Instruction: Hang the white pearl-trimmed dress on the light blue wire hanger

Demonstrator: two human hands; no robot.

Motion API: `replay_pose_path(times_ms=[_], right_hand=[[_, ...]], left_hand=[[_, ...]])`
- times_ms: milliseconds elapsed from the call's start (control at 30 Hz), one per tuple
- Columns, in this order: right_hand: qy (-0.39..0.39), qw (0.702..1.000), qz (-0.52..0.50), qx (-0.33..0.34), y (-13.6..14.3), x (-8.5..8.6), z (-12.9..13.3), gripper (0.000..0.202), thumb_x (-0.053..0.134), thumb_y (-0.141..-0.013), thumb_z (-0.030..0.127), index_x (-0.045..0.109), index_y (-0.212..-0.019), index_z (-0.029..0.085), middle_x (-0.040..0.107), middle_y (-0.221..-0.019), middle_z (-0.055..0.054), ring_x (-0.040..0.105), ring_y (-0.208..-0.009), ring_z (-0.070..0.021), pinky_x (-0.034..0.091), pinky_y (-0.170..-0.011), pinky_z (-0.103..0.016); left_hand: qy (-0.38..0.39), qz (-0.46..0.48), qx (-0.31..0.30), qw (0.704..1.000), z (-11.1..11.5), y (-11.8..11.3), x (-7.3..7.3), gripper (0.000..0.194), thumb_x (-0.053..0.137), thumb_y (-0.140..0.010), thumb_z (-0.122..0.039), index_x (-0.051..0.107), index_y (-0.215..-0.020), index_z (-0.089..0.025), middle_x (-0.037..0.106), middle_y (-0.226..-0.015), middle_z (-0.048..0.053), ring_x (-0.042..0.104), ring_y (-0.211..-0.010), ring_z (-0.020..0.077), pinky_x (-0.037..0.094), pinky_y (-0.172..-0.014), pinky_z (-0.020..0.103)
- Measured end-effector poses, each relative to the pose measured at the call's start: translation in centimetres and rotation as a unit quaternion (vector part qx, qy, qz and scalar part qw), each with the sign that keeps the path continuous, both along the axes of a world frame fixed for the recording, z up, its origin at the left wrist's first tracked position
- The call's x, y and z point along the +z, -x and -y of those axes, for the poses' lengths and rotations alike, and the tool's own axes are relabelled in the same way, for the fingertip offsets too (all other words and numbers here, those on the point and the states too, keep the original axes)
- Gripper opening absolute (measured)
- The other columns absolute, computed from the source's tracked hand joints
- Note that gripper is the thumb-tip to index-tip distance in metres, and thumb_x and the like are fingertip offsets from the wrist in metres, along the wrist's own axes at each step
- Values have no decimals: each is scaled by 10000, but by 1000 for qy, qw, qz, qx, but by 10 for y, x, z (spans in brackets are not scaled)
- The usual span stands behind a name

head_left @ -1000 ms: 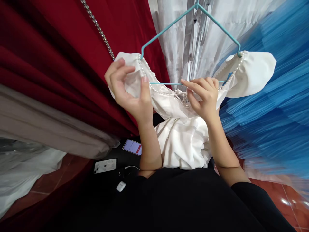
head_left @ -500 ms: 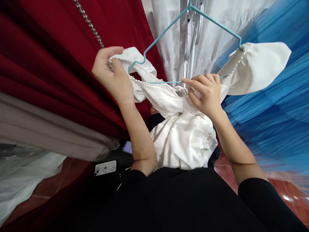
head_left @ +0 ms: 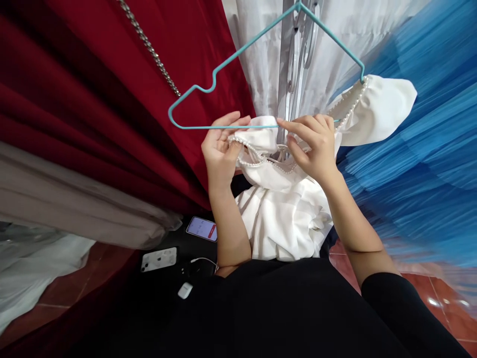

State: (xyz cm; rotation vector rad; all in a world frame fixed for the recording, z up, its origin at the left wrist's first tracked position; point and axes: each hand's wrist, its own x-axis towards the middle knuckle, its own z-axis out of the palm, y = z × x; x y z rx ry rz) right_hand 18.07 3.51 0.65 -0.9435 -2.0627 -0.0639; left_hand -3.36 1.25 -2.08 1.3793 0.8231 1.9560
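A white dress (head_left: 279, 219) with pearl-beaded edging lies bunched in my lap, its top raised toward a light-blue wire hanger (head_left: 257, 39). The hanger's left end is bare; its right shoulder still carries a white strap (head_left: 387, 107). My left hand (head_left: 221, 149) grips the beaded left strap just under the hanger's bottom bar, thumb in front and the other fingers behind. My right hand (head_left: 313, 144) pinches the bottom bar near its middle, index finger extended along it, beside the dress's neckline. The hanger's hook is out of view above.
Red fabric (head_left: 149, 124) hangs at the left, with a beaded chain (head_left: 149, 44) on it. Blue tulle (head_left: 421, 174) fills the right side, and a metal rack post (head_left: 288, 64) stands behind. Two phones, one with a lit screen (head_left: 201, 228), and a white case (head_left: 185, 290) rest on a black surface.
My left hand has drawn the left strap off the hanger's left end and moved right and down with it. The right hand has barely shifted.
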Motion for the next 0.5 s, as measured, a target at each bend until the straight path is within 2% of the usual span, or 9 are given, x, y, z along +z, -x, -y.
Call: replay_pose_path(times_ms=[67,167,233,300,333,400,500], right_hand=[[0,1000,4,8,1,2,2,409,478,-1018,274,678,-1341,425,710,-1093,0,629,-1028,-233,415,-1076,-527],[-14,1000,-3,17,0,6,3,409,481,-1015,274,657,-1354,420,694,-1194,-16,637,-1149,-262,437,-1085,-550],[-50,998,-42,-22,-6,9,-1,386,497,-1006,282,653,-1337,406,665,-1281,-42,609,-1246,-289,451,-1105,-576],[-116,983,-116,-87,-18,13,-10,356,538,-984,277,652,-1309,370,641,-1315,-73,580,-1301,-300,442,-1154,-596],[-146,971,-153,-110,-26,16,-16,356,571,-960,252,653,-1293,348,644,-1301,-83,579,-1304,-295,437,-1176,-590],[-173,957,-206,-112,-42,22,-27,356,605,-907,163,674,-1222,313,680,-1230,-85,615,-1260,-268,469,-1170,-538],[-125,962,-229,-85,-62,36,-40,315,573,-895,72,720,-1032,314,765,-1068,-47,710,-1066,-219,560,-1020,-442]], left_hand=[[-45,59,-1,997,-1,-16,8,292,802,-887,-402,646,-1054,-219,790,-1106,70,746,-1160,241,547,-1111,419],[-75,111,1,991,-2,-31,12,210,752,-929,-370,597,-987,-240,766,-946,26,756,-1092,224,532,-1137,437],[-68,111,17,991,-2,-34,11,233,748,-921,-401,584,-987,-250,735,-908,17,756,-1034,222,545,-1117,438],[-49,99,38,993,-2,-34,10,279,751,-903,-452,566,-981,-258,718,-906,21,747,-1014,228,561,-1089,435],[-38,92,47,994,-1,-34,10,301,750,-896,-474,556,-979,-259,711,-907,24,741,-1012,231,564,-1083,436],[-22,82,58,995,0,-32,10,335,743,-887,-505,539,-978,-256,696,-905,28,732,-1011,234,567,-1074,441],[-20,80,54,995,1,-29,11,348,748,-880,-504,531,-979,-250,675,-897,28,725,-1030,241,576,-1052,439]])
